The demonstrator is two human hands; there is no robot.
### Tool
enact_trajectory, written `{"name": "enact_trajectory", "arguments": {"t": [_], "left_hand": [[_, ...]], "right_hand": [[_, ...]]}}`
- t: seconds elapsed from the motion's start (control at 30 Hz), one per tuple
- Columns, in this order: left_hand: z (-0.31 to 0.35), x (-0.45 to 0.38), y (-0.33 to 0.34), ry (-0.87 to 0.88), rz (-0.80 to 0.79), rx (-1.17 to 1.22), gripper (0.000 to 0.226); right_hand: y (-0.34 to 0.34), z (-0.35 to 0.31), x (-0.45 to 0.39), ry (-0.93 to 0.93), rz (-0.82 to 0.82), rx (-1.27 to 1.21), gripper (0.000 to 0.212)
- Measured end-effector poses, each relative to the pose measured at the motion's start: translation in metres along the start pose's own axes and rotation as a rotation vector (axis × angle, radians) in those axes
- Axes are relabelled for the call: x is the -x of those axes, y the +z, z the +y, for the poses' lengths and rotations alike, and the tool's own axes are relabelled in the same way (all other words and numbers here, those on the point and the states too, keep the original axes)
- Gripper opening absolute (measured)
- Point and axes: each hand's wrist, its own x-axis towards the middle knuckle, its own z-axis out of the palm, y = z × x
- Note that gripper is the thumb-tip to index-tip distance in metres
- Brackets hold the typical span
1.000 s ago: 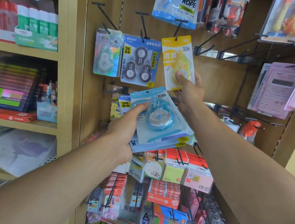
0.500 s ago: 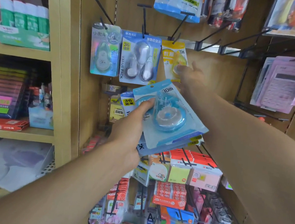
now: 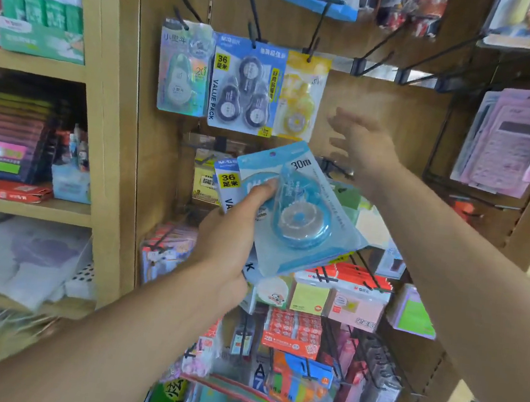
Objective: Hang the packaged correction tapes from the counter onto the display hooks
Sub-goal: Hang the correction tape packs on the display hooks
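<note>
In the left grip (image 3: 229,239), blue correction tape pack (image 3: 301,218).

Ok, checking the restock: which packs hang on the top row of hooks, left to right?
Holographic single-tape pack → blue 36 value pack → yellow tape pack.

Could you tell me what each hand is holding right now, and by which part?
The left hand grips stacked correction tape packs, light blue 30m pack on top, by their left edge, thumb over the front. The right hand is open, holding nothing.
</note>
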Motion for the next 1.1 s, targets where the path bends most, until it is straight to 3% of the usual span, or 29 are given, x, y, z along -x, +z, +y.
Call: {"name": "enact_trajectory", "arguments": {"t": [0.07,0.17,0.3,0.37,0.47,0.53,0.63,0.7,0.83,0.93,1.1], "left_hand": [[-0.011,0.021,0.021,-0.024,0.084,0.083,0.041],[-0.028,0.042,0.04,0.029,0.199,0.139,0.051],[-0.051,0.048,0.061,0.066,0.403,0.213,0.059],[-0.063,0.056,0.07,0.05,0.414,0.24,0.068],[-0.085,0.05,0.072,-0.042,0.343,0.27,0.099],[-0.096,0.047,0.072,-0.024,0.384,0.274,0.105],[-0.091,0.048,0.076,-0.049,0.426,0.258,0.116],[-0.087,0.05,0.075,-0.059,0.421,0.237,0.112],[-0.079,0.047,0.066,-0.083,0.353,0.179,0.108],[-0.073,0.042,0.058,-0.016,0.3,0.092,0.095],[-0.051,0.039,0.042,0.293,0.298,-0.055,0.06]], "right_hand": [[-0.019,-0.007,0.039,0.035,-0.195,0.034,0.044],[-0.052,-0.01,0.096,-0.006,-0.404,0.193,0.051],[-0.077,0.005,0.144,-0.058,-0.529,0.223,0.057],[-0.082,0.022,0.151,-0.045,-0.548,0.22,0.067],[-0.083,0.043,0.152,-0.008,-0.473,0.166,0.084],[-0.085,0.055,0.152,0.003,-0.449,0.094,0.089],[-0.089,0.065,0.147,0.022,-0.365,-0.009,0.075],[-0.09,0.065,0.143,0.012,-0.29,-0.058,0.06],[-0.09,0.068,0.131,0.001,-0.117,-0.145,0.05],[-0.088,0.07,0.122,0.021,-0.1,-0.201,0.054],[-0.076,0.056,0.093,-0.119,-0.024,-0.275,0.076]]}}
